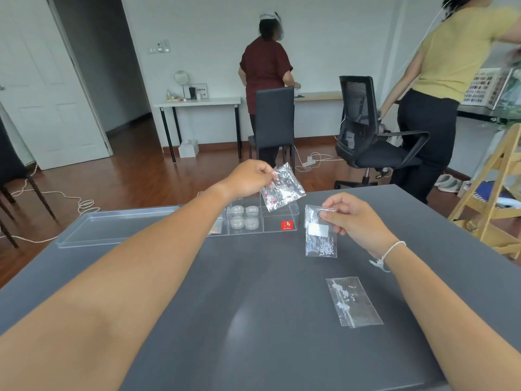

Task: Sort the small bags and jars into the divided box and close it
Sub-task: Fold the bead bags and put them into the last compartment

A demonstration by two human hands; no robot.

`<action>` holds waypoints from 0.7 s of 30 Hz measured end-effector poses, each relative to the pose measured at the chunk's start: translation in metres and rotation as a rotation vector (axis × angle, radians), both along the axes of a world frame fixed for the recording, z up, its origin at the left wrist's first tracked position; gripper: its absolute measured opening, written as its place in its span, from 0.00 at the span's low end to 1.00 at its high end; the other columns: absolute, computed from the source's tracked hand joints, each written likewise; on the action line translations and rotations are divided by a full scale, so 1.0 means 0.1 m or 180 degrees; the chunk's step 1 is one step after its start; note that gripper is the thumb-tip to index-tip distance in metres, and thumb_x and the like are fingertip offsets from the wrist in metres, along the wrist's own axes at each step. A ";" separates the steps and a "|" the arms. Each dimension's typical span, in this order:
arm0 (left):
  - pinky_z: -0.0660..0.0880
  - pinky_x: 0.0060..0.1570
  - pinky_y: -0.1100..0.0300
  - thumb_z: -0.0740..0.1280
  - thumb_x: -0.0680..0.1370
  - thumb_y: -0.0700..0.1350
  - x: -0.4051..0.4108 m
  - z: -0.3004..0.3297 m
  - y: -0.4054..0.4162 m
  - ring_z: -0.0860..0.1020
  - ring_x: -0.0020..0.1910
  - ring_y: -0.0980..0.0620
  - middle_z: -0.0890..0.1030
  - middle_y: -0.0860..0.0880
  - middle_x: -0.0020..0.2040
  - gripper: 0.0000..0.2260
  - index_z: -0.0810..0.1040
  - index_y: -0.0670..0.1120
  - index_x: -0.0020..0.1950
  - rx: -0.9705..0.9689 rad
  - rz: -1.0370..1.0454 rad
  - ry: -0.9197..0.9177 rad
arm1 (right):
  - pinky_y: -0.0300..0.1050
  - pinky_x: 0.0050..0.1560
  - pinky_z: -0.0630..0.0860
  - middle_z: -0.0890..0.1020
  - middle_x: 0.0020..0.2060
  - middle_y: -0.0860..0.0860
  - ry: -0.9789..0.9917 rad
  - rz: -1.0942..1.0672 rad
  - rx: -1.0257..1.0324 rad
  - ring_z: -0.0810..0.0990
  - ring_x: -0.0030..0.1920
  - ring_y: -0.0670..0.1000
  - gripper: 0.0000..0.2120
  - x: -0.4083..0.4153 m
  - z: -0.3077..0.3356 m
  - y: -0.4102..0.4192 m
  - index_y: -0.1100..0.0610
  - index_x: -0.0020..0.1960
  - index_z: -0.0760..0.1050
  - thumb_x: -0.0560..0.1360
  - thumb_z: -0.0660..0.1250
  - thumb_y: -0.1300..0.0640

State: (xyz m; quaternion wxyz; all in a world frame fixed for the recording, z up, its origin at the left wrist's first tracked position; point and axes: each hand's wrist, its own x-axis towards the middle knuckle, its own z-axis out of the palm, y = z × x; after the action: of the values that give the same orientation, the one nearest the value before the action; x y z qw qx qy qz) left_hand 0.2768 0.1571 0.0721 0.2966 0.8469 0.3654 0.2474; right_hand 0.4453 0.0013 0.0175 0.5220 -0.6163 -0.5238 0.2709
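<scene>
My left hand pinches a small clear bag with pink and white bits above the right end of the clear divided box. Several small round jars sit in the box's middle compartment. A red sticker marks the box's front right corner. My right hand holds a second clear bag with a white label by its top, just right of the box, its lower edge near the table. A third clear bag lies flat on the grey table. My left forearm hides the box's left compartments.
The box's clear lid lies open-side up to the left of the box. Two people stand beyond the table near a black chair and an office chair. A wooden rack stands at the right.
</scene>
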 end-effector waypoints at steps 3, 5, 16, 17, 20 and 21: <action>0.65 0.23 0.79 0.59 0.76 0.39 0.00 -0.04 0.02 0.73 0.26 0.69 0.78 0.55 0.37 0.09 0.79 0.44 0.45 -0.0035 -0.0068 0.0108 | 0.29 0.27 0.69 0.78 0.30 0.49 -0.0022 0.0032 0.0033 0.71 0.27 0.47 0.04 -0.03 0.01 -0.02 0.53 0.42 0.73 0.72 0.68 0.59; 0.67 0.31 0.77 0.58 0.76 0.38 0.00 -0.07 0.04 0.75 0.32 0.67 0.80 0.53 0.38 0.11 0.79 0.46 0.43 -0.0083 -0.0136 0.0192 | 0.30 0.27 0.70 0.78 0.31 0.49 -0.0071 0.0032 0.0026 0.71 0.27 0.46 0.05 -0.04 0.01 -0.02 0.51 0.42 0.73 0.72 0.68 0.59; 0.68 0.53 0.62 0.62 0.76 0.41 -0.01 -0.22 0.10 0.75 0.50 0.55 0.81 0.49 0.55 0.11 0.81 0.48 0.54 0.0272 -0.0186 0.0668 | 0.28 0.27 0.70 0.78 0.22 0.40 -0.0135 0.0048 0.0027 0.71 0.22 0.39 0.05 -0.03 0.01 -0.01 0.51 0.41 0.73 0.72 0.68 0.58; 0.68 0.54 0.61 0.62 0.76 0.41 -0.01 -0.22 0.10 0.76 0.53 0.53 0.80 0.48 0.58 0.12 0.80 0.48 0.56 0.0321 -0.0144 0.0706 | 0.28 0.27 0.70 0.78 0.22 0.40 -0.0141 0.0043 0.0026 0.71 0.22 0.39 0.05 -0.03 0.01 -0.02 0.51 0.41 0.73 0.72 0.68 0.58; 0.69 0.60 0.57 0.63 0.76 0.43 -0.02 -0.24 0.11 0.75 0.60 0.49 0.79 0.47 0.62 0.12 0.78 0.47 0.59 0.0379 -0.0020 0.0765 | 0.28 0.27 0.70 0.78 0.25 0.42 -0.0130 -0.0004 0.0018 0.71 0.22 0.40 0.05 -0.03 0.02 -0.02 0.50 0.41 0.73 0.72 0.68 0.58; 0.69 0.62 0.55 0.64 0.76 0.43 -0.03 -0.25 0.11 0.75 0.61 0.48 0.79 0.47 0.62 0.13 0.78 0.47 0.59 0.0376 0.0004 0.0762 | 0.28 0.27 0.70 0.78 0.26 0.43 -0.0121 -0.0012 0.0017 0.71 0.22 0.40 0.05 -0.03 0.02 -0.02 0.50 0.41 0.73 0.72 0.68 0.58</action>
State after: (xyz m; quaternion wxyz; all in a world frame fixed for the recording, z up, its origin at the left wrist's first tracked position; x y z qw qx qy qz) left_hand 0.2740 0.1680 0.0474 0.2004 0.8862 0.3835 0.1658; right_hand 0.4427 -0.0011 0.0194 0.5142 -0.6209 -0.5332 0.2567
